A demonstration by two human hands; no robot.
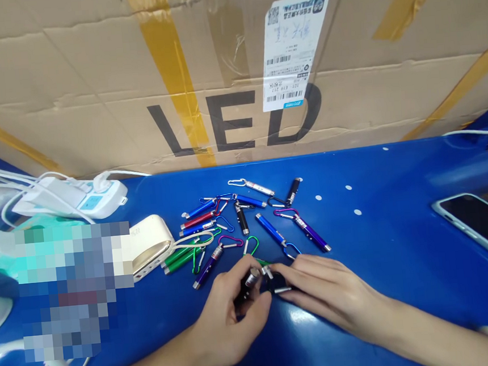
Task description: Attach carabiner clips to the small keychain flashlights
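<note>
My left hand [238, 309] is closed around a black keychain flashlight [251, 278], its silver end showing between thumb and forefinger. The fingers of my right hand [334, 289] are pressed together at a dark carabiner clip [282, 289] beside it; a small silver piece [267, 271] shows at its fingertips. How the clip and flashlight join is hidden by the fingers. Just beyond my hands lie several more keychain flashlights with carabiners, among them a purple one [312, 233], a blue one [270, 229], a black one [241, 217] and a silver one [259, 188].
A large cardboard box [107, 132] stands along the back of the blue table [385, 239]. On the left are a white power strip [104, 199] with cables, a cream power bank [152, 242] and a teal bag [2, 255]. A phone [483, 230] lies at right.
</note>
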